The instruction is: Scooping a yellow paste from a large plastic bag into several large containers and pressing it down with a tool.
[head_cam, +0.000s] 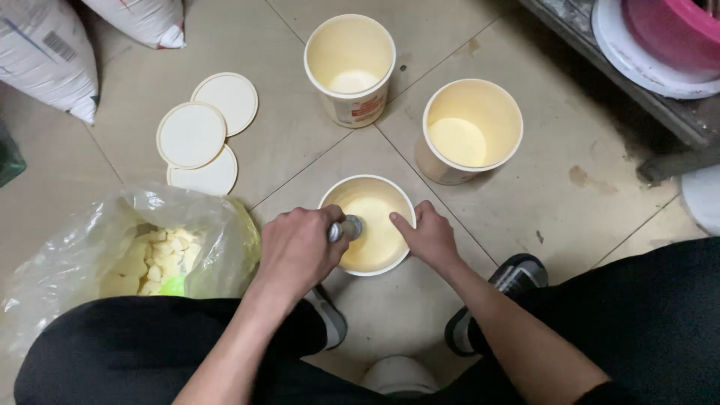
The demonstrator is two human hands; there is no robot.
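Both hands are busy at one white tub (334,196) on the tiled floor (570,210). The left hand (298,251) is closed in a fist around a metal tool handle (346,228). The end of the handle pokes out of the fist, over the tub's rim, and the lower part of the tool cannot be seen. The right hand (427,237) rests on the right side of the tub's rim, with its fingers curled and the thumb lying along the edge. It holds the tub steady. The tub sits right in front of the person, between two shoes (517,276), and it has pale yellow stuff (375,232) inside.

Two more white tubs stand farther back. One (350,69) is straight behind, and the other (471,129) is back and to the right. Both are open and yellow inside. Three round white lids (202,135) lie flat on the floor to the left, and they overlap a bit. A clear plastic bag (90,247) sits near the left knee, with pale yellow chunks (146,262) in it. White sacks (45,52) lean at the top left corner. A pink bowl (667,30) sits on a shelf at the top right.
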